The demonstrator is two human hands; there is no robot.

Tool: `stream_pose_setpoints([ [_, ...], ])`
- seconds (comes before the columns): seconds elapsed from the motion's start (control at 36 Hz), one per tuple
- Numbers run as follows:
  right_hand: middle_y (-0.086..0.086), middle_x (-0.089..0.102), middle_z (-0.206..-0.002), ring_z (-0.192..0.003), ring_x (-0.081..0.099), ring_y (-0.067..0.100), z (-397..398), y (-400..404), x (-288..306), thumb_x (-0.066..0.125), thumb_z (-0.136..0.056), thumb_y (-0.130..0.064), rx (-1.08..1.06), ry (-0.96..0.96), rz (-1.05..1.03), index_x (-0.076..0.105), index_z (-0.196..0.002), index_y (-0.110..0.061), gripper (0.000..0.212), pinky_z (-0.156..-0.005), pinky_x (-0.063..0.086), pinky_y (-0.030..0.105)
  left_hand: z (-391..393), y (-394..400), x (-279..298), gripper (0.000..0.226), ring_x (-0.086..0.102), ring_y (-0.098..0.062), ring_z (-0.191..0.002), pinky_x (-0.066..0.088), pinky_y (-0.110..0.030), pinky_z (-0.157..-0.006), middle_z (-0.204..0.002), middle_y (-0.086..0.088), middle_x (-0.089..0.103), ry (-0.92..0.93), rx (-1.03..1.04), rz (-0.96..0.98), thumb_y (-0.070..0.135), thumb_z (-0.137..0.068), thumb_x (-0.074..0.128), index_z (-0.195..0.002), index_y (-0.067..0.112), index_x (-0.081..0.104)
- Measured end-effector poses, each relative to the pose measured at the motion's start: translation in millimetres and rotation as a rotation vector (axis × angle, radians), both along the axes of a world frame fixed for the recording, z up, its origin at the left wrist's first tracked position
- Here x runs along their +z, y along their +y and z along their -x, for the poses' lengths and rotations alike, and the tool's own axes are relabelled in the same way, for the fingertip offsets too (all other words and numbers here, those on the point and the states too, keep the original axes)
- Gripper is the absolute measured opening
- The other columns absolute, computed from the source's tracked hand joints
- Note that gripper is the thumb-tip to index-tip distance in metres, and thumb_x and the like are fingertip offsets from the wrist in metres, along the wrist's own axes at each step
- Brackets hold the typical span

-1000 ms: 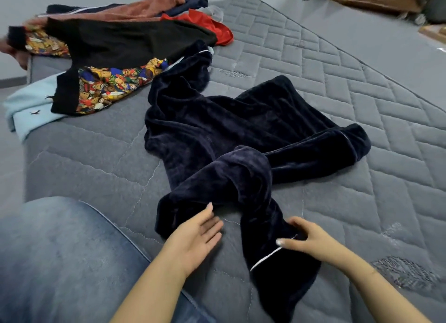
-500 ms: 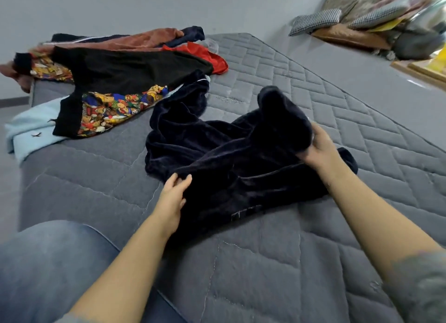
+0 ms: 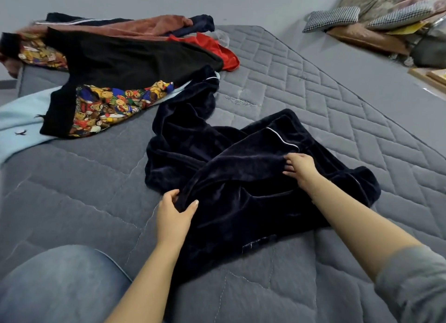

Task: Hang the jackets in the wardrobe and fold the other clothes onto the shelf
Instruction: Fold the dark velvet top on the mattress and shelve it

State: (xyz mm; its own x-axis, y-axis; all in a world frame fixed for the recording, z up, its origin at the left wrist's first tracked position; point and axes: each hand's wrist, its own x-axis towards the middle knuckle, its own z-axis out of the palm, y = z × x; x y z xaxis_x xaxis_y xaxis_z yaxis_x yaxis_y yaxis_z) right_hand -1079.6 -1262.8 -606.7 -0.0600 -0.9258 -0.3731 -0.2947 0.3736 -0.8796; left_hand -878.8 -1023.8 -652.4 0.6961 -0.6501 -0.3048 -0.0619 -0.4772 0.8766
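Left hand (image 3: 175, 211) pinches a fold of the one navy velvet garment (image 3: 241, 177) on the bed (image 3: 313, 93); right hand (image 3: 299, 167) grips its upper layer (fingertips hidden in fabric). Roughly five other garments (image 3: 115, 64) overlap at the far corner, exact count unclear, some cut off.

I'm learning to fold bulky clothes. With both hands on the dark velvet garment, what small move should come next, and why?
Probably pull the two held edges apart to flatten it. The left hand grips a near fold, the right hand pinches the upper layer, and the navy velvet garment lies twisted and bunched on the grey mattress, too rumpled to fold neatly.
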Motion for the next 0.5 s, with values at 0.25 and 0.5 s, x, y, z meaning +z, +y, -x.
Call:
stream_pose_setpoints([
  [0.25, 0.014, 0.062, -0.12, -0.111, 0.058, 0.03, -82, -47, 0, 0.062, -0.086, -0.052, 0.348, 0.606, 0.222, 0.055, -0.122, -0.004, 0.06, -0.088, 0.043, 0.033, 4, -3, -7, 0.025, 0.046, 0.015, -0.09, 0.032, -0.006, -0.072, -0.098, 0.032, 0.05, -0.07, -0.003, 0.115, 0.051, -0.084, 0.066, -0.104, 0.042, 0.053],
  [0.5, 0.018, 0.056, -0.131, -0.125, 0.048, 0.039, -99, -73, -23, 0.045, -0.096, -0.024, 0.275, 0.801, 0.093, 0.056, -0.127, -0.003, 0.039, -0.105, 0.035, 0.04, 3, 3, -8, 0.014, 0.048, 0.023, -0.091, 0.033, 0.006, -0.071, -0.097, 0.023, 0.057, -0.074, -0.043, 0.17, 0.039, -0.085, 0.07, -0.094, 0.032, 0.061],
])
